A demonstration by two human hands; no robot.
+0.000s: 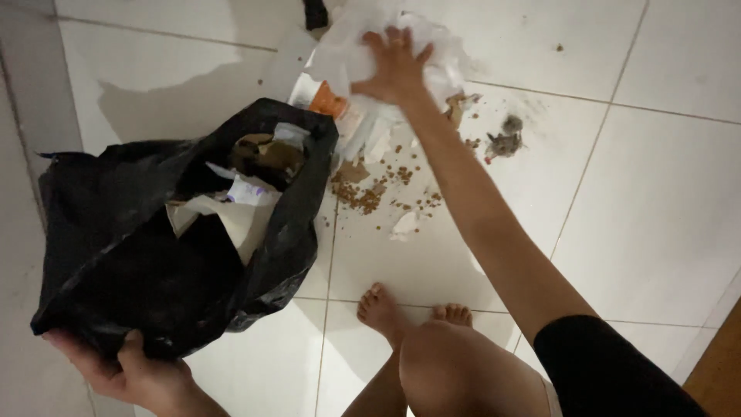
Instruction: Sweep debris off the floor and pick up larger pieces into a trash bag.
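My left hand grips the lower edge of a black rubbish bag, held open at the lower left with paper and brownish scraps showing inside. My right hand reaches far forward, fingers spread, pressing on a heap of crumpled white plastic and paper on the floor. An orange scrap and white pieces lie just below that heap, next to the bag's mouth.
Brown crumbs are scattered over the white floor tiles, with a grey dust clump to the right. My bare feet and knee are at the bottom centre. A dark object lies at the top edge.
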